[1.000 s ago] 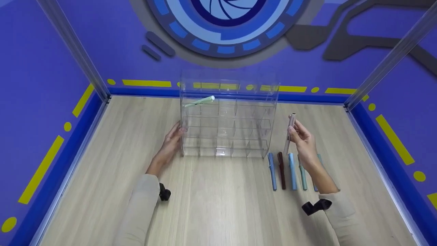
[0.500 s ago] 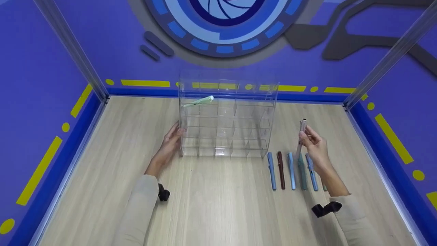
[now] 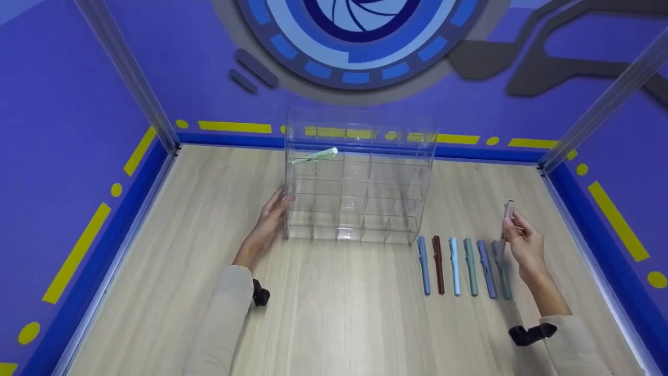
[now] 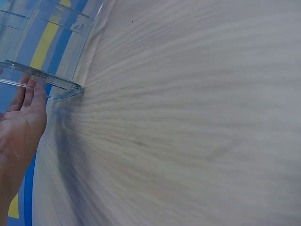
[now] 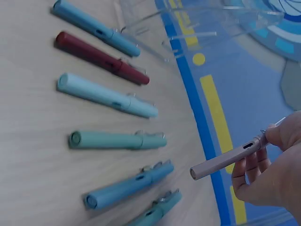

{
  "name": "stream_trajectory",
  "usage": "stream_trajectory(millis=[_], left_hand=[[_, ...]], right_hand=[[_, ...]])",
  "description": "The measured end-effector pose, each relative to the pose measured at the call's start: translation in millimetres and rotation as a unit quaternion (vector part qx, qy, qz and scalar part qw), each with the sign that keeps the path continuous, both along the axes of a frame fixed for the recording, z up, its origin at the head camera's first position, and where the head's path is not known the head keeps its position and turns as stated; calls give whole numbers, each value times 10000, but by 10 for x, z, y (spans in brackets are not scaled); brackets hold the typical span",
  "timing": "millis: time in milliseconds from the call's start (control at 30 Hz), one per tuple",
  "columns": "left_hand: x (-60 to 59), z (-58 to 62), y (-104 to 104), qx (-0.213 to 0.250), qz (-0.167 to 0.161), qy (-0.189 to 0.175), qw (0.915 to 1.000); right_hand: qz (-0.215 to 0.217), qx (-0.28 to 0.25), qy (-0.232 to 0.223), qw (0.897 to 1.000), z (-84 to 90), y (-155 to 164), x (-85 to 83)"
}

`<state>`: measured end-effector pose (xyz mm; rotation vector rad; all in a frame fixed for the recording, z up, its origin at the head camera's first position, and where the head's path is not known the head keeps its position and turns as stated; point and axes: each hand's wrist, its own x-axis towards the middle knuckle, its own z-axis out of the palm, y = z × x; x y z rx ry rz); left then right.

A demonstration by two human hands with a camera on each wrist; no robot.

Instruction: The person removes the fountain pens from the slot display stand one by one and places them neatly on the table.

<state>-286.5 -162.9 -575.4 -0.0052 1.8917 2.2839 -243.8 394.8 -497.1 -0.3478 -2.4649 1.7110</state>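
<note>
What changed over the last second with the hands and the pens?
The right hand carried the taupe pen rightward, away from the clear acrylic organizer, to past the far end of the pen row. It still grips it. The left hand stays flat against the organizer's side; the green pen stays in its top slot.

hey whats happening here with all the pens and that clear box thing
A person sits at a wooden table with a clear acrylic organizer standing on it. The left hand rests flat against the organizer's left side. The right hand pinches a pale pink pen in the air, off to the right of a row of six pens lying side by side on the table. One light green pen already sits in an upper left compartment.
</note>
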Motion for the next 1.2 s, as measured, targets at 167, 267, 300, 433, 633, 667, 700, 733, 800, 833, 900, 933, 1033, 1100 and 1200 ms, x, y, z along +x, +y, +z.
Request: stream_trajectory(millis=[167,267,300,433,633,667,700,733,800,833,900,933,1033,1100,1200], left_hand=[[-19,8,-11,-15,35,30,10000],[-19,25,-35,-21,12,16,10000],[-17,31,-41,-9,9,14,10000],[-17,45,-49,-16,33,8,10000],[-32,35,-1,-1,40,33,10000],[-30,32,5,10,45,27,10000],[-27,26,9,25,46,29,10000],[-23,20,12,29,76,6,10000],[-12,6,12,69,75,-20,9999],[-9,-3,11,73,79,-34,9999],[-7,-18,9,92,108,-47,9999],[-6,-22,10,101,122,-55,9999],[-6,-32,16,122,177,-60,9998],[-3,-30,27,107,181,-61,9998],[-1,-32,42,72,117,-39,9999]], right_hand=[[-116,223,-362,9990,-88,158,14],[-231,558,-503,9969,-140,203,12],[-276,631,-556,9961,-158,218,14],[-581,592,-572,9949,-228,294,30],[-845,824,-611,9911,-322,446,82],[-839,929,-659,9899,-338,463,94],[-847,1048,-693,9885,-357,476,103],[-856,1166,-705,9870,-375,484,114],[-893,1370,-697,9841,-408,492,133],[-914,1467,-691,9825,-423,491,140],[-931,1696,-639,9790,-449,489,153],[-914,1802,-605,9775,-460,489,160],[-873,2012,-562,9740,-488,496,178],[-897,2113,-557,9717,-502,504,193],[-966,2220,-551,9687,-519,516,208]])
